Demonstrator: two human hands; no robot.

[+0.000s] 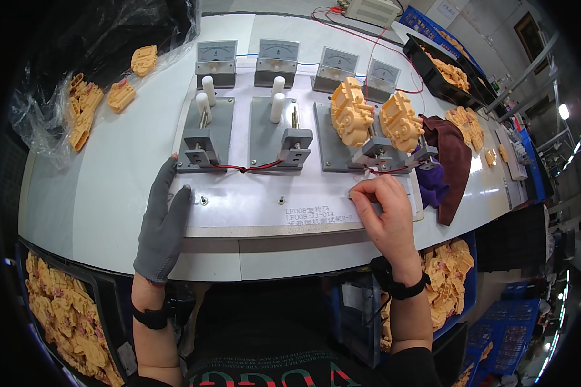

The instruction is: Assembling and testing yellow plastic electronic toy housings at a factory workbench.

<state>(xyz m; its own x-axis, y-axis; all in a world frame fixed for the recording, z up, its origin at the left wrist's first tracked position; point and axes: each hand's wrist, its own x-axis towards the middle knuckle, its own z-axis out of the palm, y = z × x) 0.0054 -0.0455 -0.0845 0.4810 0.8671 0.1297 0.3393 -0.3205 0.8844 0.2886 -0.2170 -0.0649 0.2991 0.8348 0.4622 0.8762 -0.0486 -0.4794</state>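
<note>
Fingers (163,182) of the gloved left hand (160,222) spread, empty, at the white board (239,218) — bare right hand (387,209) curls nearly closed, its hold unclear.

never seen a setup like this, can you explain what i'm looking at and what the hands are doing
There is no robot here: one picture, taken by a wide fisheye camera on a person's head, looking down, so straight edges look bent. The left hand wears a grey glove and lies along the left side of a pale board, with nothing visibly held. The bare right hand is curled near the board's front right; whether it grips something small is hidden. Across the back of the board stand four dial meters. In front are grey fixtures: white pegs stand at the left, two tan plastic parts sit at the right.
</note>
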